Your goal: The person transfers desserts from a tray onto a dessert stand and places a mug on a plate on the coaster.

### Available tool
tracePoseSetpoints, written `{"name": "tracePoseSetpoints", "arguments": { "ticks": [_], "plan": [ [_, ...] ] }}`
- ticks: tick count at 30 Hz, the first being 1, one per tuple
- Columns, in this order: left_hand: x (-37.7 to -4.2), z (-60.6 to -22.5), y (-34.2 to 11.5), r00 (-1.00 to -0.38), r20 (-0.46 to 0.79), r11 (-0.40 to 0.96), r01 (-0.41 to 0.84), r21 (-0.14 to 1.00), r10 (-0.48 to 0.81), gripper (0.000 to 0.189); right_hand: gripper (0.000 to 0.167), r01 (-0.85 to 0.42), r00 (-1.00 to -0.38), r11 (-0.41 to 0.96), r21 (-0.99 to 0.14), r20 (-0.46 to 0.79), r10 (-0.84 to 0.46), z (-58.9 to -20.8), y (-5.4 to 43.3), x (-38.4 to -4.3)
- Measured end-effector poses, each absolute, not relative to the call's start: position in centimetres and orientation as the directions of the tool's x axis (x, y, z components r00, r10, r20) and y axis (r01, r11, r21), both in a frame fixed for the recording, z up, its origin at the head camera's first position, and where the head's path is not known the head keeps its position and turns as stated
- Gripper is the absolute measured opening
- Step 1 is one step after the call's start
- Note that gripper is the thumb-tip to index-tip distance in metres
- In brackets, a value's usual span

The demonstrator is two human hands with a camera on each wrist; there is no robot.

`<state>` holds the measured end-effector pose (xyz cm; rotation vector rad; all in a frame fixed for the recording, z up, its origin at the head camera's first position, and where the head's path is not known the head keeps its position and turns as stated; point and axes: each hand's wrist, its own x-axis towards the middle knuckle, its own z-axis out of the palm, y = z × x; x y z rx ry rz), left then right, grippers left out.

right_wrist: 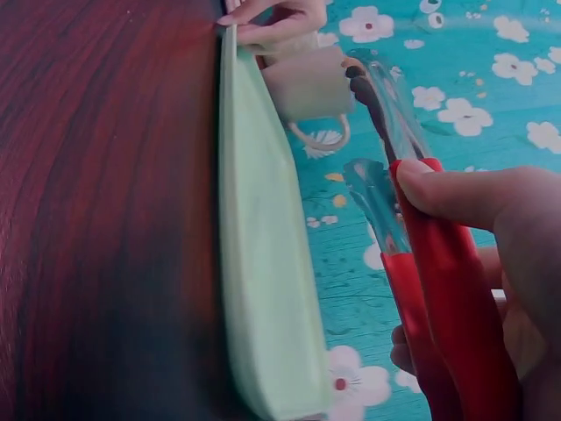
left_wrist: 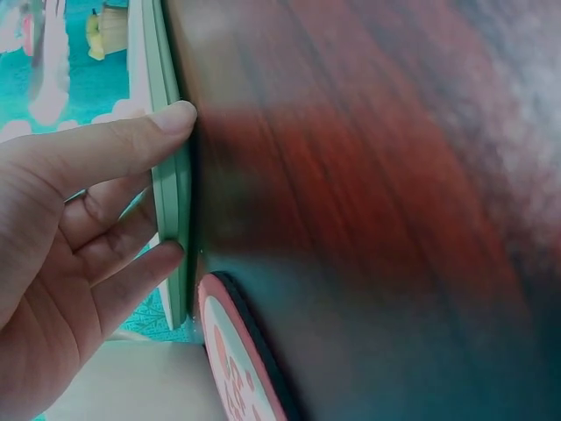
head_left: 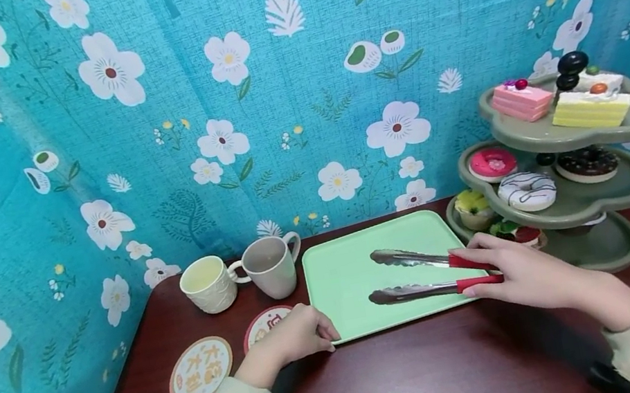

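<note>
A light green tray [head_left: 353, 267] lies flat on the dark wooden table. At its front left corner my left hand [head_left: 304, 332] pinches the rim, thumb on the near side in the left wrist view, where the tray edge [left_wrist: 173, 206] shows between thumb and fingers. My right hand [head_left: 520, 269] holds metal tongs [head_left: 414, 293] by their red handles [right_wrist: 451, 307], over the right part of the tray. The tongs' scalloped tips point left and stand apart, with nothing between them. In the right wrist view the thumb lies along one red handle.
A three-tier green stand [head_left: 581, 199] at the right bears toy cakes, donuts and tarts. Behind my left hand are a cream cup [head_left: 209, 287] and a grey mug [head_left: 271, 269]. Two round coasters [head_left: 201, 372] lie at the left. A blue floral cloth [head_left: 298, 101] hangs behind.
</note>
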<state>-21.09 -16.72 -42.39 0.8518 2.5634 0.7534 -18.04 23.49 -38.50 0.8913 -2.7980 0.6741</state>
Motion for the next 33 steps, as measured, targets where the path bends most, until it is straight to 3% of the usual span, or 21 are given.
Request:
{"name": "tracePoseSetpoints", "arguments": {
  "ticks": [9,33],
  "plan": [
    [-21.2,-42.4,-16.7,-0.754,-0.134,0.668,0.467,0.580,0.643,0.013,0.068,-0.523,-0.850,0.742,-0.419,0.185,-0.494,-40.6,22.2,-20.1],
    [-21.3,-42.3,-16.7,-0.759,-0.154,0.674,0.441,0.593,0.633,0.011,0.058,-0.448,-0.893,0.745,-0.495,0.200,-0.404,-44.4,17.6,-24.0]
  ]
}}
